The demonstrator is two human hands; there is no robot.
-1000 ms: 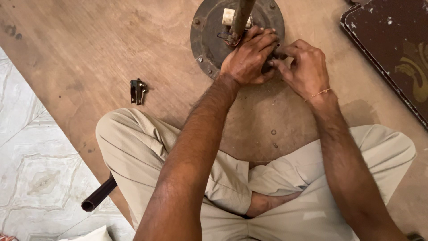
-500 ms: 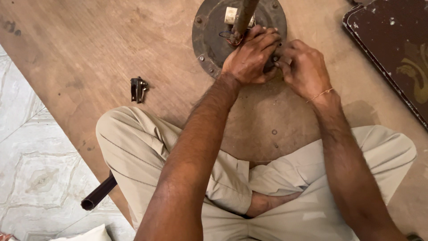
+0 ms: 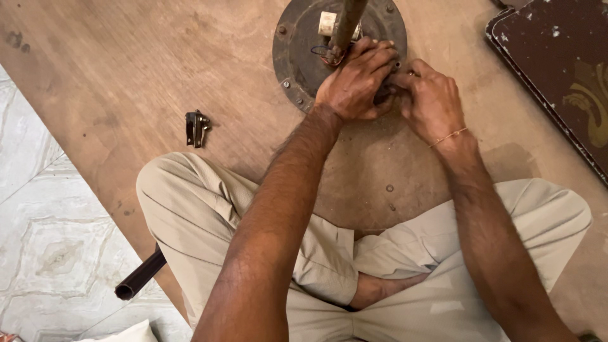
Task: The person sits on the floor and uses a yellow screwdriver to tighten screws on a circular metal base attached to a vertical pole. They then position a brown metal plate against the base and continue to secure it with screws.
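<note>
Both hands meet on the round metal disc (image 3: 297,47): left hand (image 3: 356,81) curled over its rim, right hand (image 3: 430,101) pinching a small part beside it; rod (image 3: 345,25) just above the fingers.

The one camera sits on my head and looks almost straight down over my crossed legs; it faces forward and down, so my left hand (image 3: 358,79) and right hand (image 3: 430,95) fall near the top edge; it is close, my forearms filling the middle; the wooden board (image 3: 126,76) spans the frame, its left edge slanting over tiled floor (image 3: 44,253); no second view shares this.
</note>
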